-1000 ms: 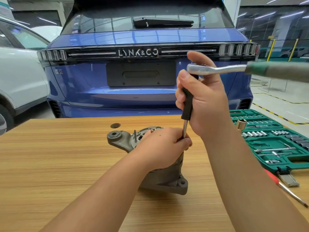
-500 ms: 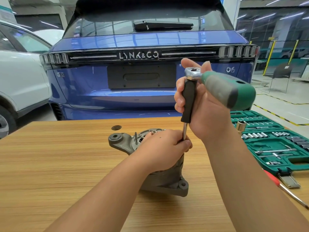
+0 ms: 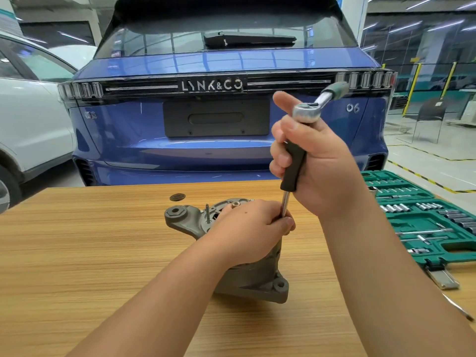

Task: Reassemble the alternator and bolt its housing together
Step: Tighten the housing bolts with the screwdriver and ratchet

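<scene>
Alternator (image 3: 247,276) upright at centre frame on the worktop (image 3: 77,253), housing halves seemingly mated, bolting judged under way: left hand (image 3: 251,230) grip wrapped around extension shaft and housing top, right hand (image 3: 316,161) grip closed on ratchet (image 3: 306,113) driver; further bolts probably pending.

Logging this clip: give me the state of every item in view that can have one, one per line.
alternator: upright on the wooden table, steadied by the left hand.
extension driver: vertical, black grip held in the right hand, shaft pinched by the left hand.
ratchet: seated on the driver's top, handle pointing away to the right.
socket set case: open, lying flat on the table.
blue car: parked, tailgate closed.
</scene>
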A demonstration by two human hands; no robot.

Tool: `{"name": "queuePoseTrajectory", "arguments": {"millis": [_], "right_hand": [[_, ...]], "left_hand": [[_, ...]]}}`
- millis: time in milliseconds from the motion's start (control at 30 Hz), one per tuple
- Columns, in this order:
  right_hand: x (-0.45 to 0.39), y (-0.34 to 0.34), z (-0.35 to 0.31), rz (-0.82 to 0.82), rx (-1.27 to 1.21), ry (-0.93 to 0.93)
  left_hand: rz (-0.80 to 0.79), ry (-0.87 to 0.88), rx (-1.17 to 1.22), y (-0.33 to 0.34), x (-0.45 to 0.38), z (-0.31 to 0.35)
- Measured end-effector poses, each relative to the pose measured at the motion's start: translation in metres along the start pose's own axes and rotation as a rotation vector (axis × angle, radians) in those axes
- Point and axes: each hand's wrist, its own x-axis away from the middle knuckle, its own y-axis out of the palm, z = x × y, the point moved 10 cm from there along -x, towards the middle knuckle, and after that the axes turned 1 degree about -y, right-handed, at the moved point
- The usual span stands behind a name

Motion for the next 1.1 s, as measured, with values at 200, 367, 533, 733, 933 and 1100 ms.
{"name": "queuePoseTrajectory", "arguments": {"millis": [200, 367, 533, 733, 933, 1100], "right_hand": [[0.001, 0.005, -0.012, 0.044, 0.226, -0.269], [0.001, 0.003, -0.008, -0.042, 0.047, -0.233], [-0.002, 0.006, 0.0, -0.073, -0.072, -0.101], [0.003, -0.018, -0.016, 0.308, 0.218, -0.168], [0.0, -0.009, -0.008, 0.152, 0.156, -0.117], [0.004, 0.006, -0.017, 0.132, 0.232, -0.231]], "left_hand": [[0.005, -0.013, -0.004, -0.001, 0.001, 0.001], [0.0, -0.009, -0.017, -0.001, 0.0, 0.001], [-0.002, -0.008, -0.008, -0.001, 0.001, 0.001], [-0.018, 0.013, -0.021, 0.003, 0.001, 0.003], [0.001, 0.001, -0.012, 0.001, -0.001, 0.0], [0.004, -0.004, -0.006, 0.0, -0.001, 0.0]]}}
